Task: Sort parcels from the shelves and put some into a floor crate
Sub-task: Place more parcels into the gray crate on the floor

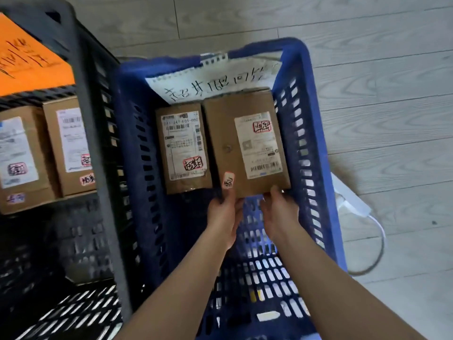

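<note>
A blue slotted floor crate (316, 133) stands in front of me. Inside it lie two brown cardboard parcels with white shipping labels. The smaller parcel (183, 148) is on the left. The larger parcel (228, 133) is on the right, touching it. My left hand (224, 212) grips the larger parcel's near left corner. My right hand (279, 209) holds its near edge, fingers curled under. A handwritten paper sign (210, 82) leans on the crate's far wall, behind the parcels.
A dark grey shelf unit (88, 119) stands to the left, with two more labelled cardboard boxes (44, 153) on a shelf and an orange sign (27, 62) above. A white adapter with a cable (353, 204) lies on the pale wood floor to the right.
</note>
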A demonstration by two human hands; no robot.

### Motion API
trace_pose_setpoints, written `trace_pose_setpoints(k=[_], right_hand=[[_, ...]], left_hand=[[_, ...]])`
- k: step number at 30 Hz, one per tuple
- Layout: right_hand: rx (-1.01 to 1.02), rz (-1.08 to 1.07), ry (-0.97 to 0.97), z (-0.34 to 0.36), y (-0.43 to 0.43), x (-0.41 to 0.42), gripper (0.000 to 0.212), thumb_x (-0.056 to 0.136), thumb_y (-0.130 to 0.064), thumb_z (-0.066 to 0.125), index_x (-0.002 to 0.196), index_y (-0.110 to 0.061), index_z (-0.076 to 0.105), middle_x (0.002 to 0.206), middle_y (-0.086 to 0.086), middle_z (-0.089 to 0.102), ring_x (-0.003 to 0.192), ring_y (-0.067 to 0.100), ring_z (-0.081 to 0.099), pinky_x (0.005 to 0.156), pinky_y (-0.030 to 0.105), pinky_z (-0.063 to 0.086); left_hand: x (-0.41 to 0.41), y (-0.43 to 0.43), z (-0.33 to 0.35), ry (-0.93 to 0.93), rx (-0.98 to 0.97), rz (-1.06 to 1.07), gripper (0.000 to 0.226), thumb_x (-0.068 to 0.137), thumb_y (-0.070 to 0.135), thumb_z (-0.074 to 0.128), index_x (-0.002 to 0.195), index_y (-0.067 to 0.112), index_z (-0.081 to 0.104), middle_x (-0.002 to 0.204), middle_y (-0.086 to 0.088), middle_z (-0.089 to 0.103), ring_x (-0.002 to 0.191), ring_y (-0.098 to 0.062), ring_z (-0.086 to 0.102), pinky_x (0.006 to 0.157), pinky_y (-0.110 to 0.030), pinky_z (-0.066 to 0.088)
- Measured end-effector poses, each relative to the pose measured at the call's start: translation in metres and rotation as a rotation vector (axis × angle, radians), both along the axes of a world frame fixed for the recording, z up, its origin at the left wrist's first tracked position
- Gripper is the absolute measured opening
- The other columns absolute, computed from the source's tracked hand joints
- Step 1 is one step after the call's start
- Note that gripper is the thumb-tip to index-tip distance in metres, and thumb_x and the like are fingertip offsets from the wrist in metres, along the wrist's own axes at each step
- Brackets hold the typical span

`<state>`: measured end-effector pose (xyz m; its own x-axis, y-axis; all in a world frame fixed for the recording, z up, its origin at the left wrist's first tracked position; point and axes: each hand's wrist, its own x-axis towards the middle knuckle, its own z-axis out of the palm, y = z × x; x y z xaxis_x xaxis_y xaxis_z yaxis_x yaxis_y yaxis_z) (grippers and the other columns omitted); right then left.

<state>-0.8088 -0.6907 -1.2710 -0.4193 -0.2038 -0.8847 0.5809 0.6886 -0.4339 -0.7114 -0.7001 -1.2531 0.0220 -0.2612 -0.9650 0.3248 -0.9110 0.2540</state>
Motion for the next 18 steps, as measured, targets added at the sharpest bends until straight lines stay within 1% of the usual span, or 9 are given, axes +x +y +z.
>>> trace_pose_setpoints(k=[2,4,8,10,11,12,14,16,18], right_hand=[[0.021,0.035,-0.016,-0.012,0.002,-0.003,0.016,0.097,-0.013,0.042,0.086,-0.010,0.052,0.074,0.002,0.053,0.055,0.007,0.050,0.045,0.017,0.040],[0.015,0.091,-0.056,-0.011,0.010,-0.005,0.016,0.098,-0.016,0.041,0.087,-0.014,0.052,0.076,-0.001,0.053,0.063,0.005,0.052,0.052,0.017,0.043],[0.111,0.247,-0.054,0.023,0.023,-0.004,0.024,0.094,-0.016,0.047,0.070,-0.019,0.049,0.065,0.002,0.045,0.052,0.011,0.044,0.046,0.023,0.039],[0.119,0.278,-0.065,0.059,0.023,0.003,0.015,0.092,-0.017,0.051,0.095,-0.009,0.062,0.097,0.013,0.066,0.086,0.025,0.065,0.076,0.039,0.054],[0.132,0.286,-0.059,0.076,0.022,0.007,0.026,0.092,-0.017,0.051,0.110,-0.001,0.059,0.117,0.017,0.063,0.108,0.032,0.060,0.094,0.047,0.049],[0.133,0.292,-0.050,0.095,0.020,0.011,0.031,0.092,-0.015,0.050,0.116,0.003,0.055,0.123,0.017,0.060,0.116,0.033,0.055,0.100,0.048,0.044],[0.086,0.334,-0.071,0.136,0.015,0.019,0.016,0.092,-0.014,0.052,0.105,-0.006,0.057,0.103,0.006,0.064,0.095,0.019,0.063,0.080,0.033,0.055],[0.075,0.373,-0.051,0.182,0.008,0.033,0.004,0.090,-0.012,0.054,0.088,-0.015,0.053,0.083,0.000,0.056,0.076,0.009,0.056,0.061,0.021,0.049],[0.047,0.449,-0.013,0.230,0.004,0.047,0.005,0.090,-0.012,0.054,0.095,-0.012,0.056,0.096,0.003,0.060,0.093,0.013,0.059,0.079,0.026,0.050]], left_hand=[[-0.003,-0.002,-0.009,-0.015,0.003,-0.007,0.021,0.096,0.030,0.048,0.084,0.014,0.054,0.078,-0.003,0.060,0.066,-0.011,0.053,0.063,-0.023,0.040],[-0.003,0.003,-0.004,-0.017,0.020,-0.027,0.021,0.095,0.032,0.049,0.088,0.012,0.054,0.082,-0.002,0.061,0.073,-0.010,0.057,0.066,-0.023,0.044],[0.010,0.014,0.036,-0.040,0.052,-0.101,0.023,0.097,0.028,0.046,0.081,0.013,0.052,0.079,0.001,0.055,0.070,-0.010,0.053,0.067,-0.023,0.044],[0.019,0.016,0.065,-0.048,0.066,-0.122,0.016,0.098,0.025,0.044,0.094,0.011,0.049,0.083,0.004,0.054,0.081,-0.011,0.055,0.073,-0.027,0.046],[0.025,0.016,0.082,-0.053,0.066,-0.122,0.015,0.098,0.025,0.045,0.104,0.013,0.048,0.086,0.004,0.053,0.091,-0.013,0.055,0.080,-0.029,0.046],[0.032,0.016,0.100,-0.060,0.058,-0.116,0.020,0.098,0.026,0.046,0.113,0.013,0.048,0.089,0.004,0.052,0.098,-0.014,0.053,0.086,-0.030,0.044],[0.048,0.014,0.139,-0.071,0.035,-0.089,0.031,0.097,0.026,0.047,0.123,0.009,0.048,0.088,0.005,0.052,0.102,-0.015,0.051,0.090,-0.030,0.043],[0.067,0.012,0.184,-0.079,0.010,-0.059,0.037,0.097,0.026,0.047,0.128,0.007,0.047,0.090,0.005,0.052,0.103,-0.016,0.052,0.091,-0.030,0.043],[0.090,0.011,0.232,-0.083,-0.021,-0.016,0.040,0.097,0.025,0.047,0.131,0.005,0.045,0.104,0.001,0.054,0.111,-0.018,0.053,0.094,-0.032,0.043]])
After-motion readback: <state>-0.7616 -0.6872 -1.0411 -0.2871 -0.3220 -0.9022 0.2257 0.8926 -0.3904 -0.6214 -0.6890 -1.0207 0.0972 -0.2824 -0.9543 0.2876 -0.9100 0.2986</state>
